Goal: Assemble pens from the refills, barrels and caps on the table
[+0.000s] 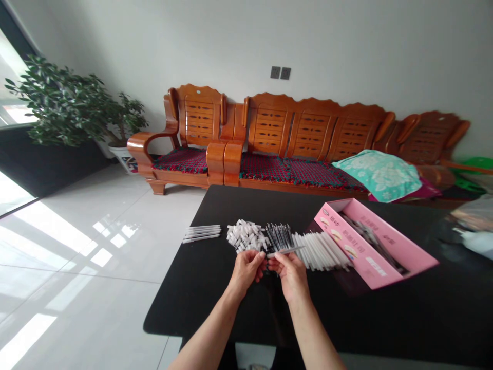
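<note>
My right hand (290,272) pinches a slim whitish pen (287,251) that points to the right, held over the black table. The fingertips of my left hand (246,270) are closed at the pen's left end; any small part between them is hidden. Just beyond my left hand lies a heap of short white pen caps (246,234). Dark, thin pen refills (279,236) are bunched behind the pen. A row of white pen barrels (323,250) fans out past my right hand. Several white pens (202,233) lie side by side near the table's left edge.
A pink open box (365,259) with dark thin items inside stands on the black table (192,293), right of the barrels. Behind the table runs a wooden sofa (223,164) with a turquoise cloth (379,174). A potted plant (77,105) stands at left.
</note>
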Available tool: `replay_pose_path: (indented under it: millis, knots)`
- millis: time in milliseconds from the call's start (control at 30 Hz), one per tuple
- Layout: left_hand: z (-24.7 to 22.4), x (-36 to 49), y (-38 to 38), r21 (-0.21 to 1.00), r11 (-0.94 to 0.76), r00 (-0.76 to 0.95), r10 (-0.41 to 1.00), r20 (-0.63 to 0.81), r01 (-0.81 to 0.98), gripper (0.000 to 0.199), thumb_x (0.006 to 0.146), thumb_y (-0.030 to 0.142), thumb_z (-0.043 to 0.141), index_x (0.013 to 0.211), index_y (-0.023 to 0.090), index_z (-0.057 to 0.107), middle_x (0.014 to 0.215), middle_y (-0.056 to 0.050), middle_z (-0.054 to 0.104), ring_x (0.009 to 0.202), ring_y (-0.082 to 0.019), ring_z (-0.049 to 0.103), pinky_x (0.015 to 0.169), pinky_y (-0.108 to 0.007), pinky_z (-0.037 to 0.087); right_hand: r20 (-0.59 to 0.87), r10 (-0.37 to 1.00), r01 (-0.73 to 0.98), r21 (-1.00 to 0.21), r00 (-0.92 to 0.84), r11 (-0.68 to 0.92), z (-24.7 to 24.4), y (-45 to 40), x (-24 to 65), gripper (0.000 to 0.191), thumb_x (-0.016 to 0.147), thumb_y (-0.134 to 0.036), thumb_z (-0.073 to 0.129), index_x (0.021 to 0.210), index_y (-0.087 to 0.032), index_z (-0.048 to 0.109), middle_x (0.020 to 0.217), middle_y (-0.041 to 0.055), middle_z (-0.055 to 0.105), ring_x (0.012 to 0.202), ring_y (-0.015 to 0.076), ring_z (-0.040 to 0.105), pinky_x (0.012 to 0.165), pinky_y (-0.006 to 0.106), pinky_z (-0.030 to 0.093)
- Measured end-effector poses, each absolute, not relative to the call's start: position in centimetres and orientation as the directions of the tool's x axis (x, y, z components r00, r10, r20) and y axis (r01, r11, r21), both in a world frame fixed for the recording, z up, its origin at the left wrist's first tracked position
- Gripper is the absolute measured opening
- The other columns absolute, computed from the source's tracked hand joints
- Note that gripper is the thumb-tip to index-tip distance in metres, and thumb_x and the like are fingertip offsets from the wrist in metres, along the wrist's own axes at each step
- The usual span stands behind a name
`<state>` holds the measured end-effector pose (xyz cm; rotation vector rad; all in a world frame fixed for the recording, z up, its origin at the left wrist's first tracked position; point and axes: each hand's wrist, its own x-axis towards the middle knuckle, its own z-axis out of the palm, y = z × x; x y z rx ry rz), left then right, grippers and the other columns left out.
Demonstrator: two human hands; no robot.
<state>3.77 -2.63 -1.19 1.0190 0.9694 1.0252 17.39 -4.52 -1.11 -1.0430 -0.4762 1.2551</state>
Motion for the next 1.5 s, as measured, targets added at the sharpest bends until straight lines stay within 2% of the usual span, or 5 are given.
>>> replay_pose_path:
  millis: [200, 367, 600, 800, 1500]
  knots:
    - [-0.5, 3.7, -2.5, 0.947, 0.134, 0.182, 0.98, -0.083, -0.292, 0.043, 0.06, 0.044, 0.085, 0.082, 0.012, 0.066, 0.062, -0.001, 0.062, 0.05, -0.01, 0.056, 0.042, -0.019, 0.047, -0.23, 0.93, -0.53, -0.847, 0.286, -0.046, -1.1, -4.5, 17.4, 0.032, 0.058, -0.028, 0.088, 0.076, -0.015, 0.064, 0.065, 0.0055, 0.074, 0.056, 0.0181, 0.07, 0.05, 0.025, 0.057]
    - [-1.1, 3.7, -2.4, 0.969, 0.188, 0.233, 0.961, -0.149, -0.158, 0.05, 0.08, 0.06, 0.062, 0.069, 0.011, 0.063, 0.055, -0.002, 0.058, 0.04, -0.008, 0.049, 0.033, -0.017, 0.036, -0.232, 0.926, -0.521, -0.852, 0.299, -0.045, -1.0, -4.4, 17.4, 0.032, 0.057, -0.027, 0.088, 0.076, -0.016, 0.064, 0.064, 0.0048, 0.074, 0.056, 0.0171, 0.069, 0.049, 0.024, 0.056]
    - [-0.9, 3.7, -2.3, 0.961, 0.112, 0.187, 0.98, -0.065, -0.251, 0.041, 0.063, 0.045, 0.082, 0.077, 0.012, 0.062, 0.058, 0.0, 0.06, 0.047, -0.009, 0.054, 0.041, -0.017, 0.045, -0.233, 0.929, -0.522, -0.851, 0.289, -0.051, -1.0, -4.4, 17.3, 0.032, 0.058, -0.027, 0.087, 0.075, -0.015, 0.063, 0.062, 0.0047, 0.073, 0.055, 0.0173, 0.069, 0.05, 0.024, 0.056]
    - [-1.5, 3.8, -2.3, 0.977, 0.18, 0.232, 0.961, -0.15, -0.112, 0.051, 0.081, 0.061, 0.059, 0.068, 0.012, 0.061, 0.053, -0.001, 0.056, 0.037, -0.007, 0.048, 0.031, -0.016, 0.034, -0.247, 0.924, -0.517, -0.854, 0.293, -0.064, -1.1, -4.3, 17.3, 0.035, 0.057, -0.028, 0.088, 0.077, -0.015, 0.063, 0.064, 0.005, 0.073, 0.056, 0.0172, 0.069, 0.05, 0.024, 0.056]
    - [-2.3, 3.4, -2.5, 0.988, 0.078, 0.246, 0.968, -0.043, -0.134, 0.036, 0.076, 0.047, 0.071, 0.071, 0.014, 0.058, 0.051, 0.001, 0.056, 0.041, -0.009, 0.049, 0.038, -0.018, 0.039, -0.246, 0.929, -0.529, -0.846, 0.275, -0.067, -1.5, -4.7, 17.2, 0.03, 0.059, -0.024, 0.086, 0.075, -0.015, 0.063, 0.06, 0.0041, 0.072, 0.054, 0.0164, 0.068, 0.048, 0.022, 0.054]
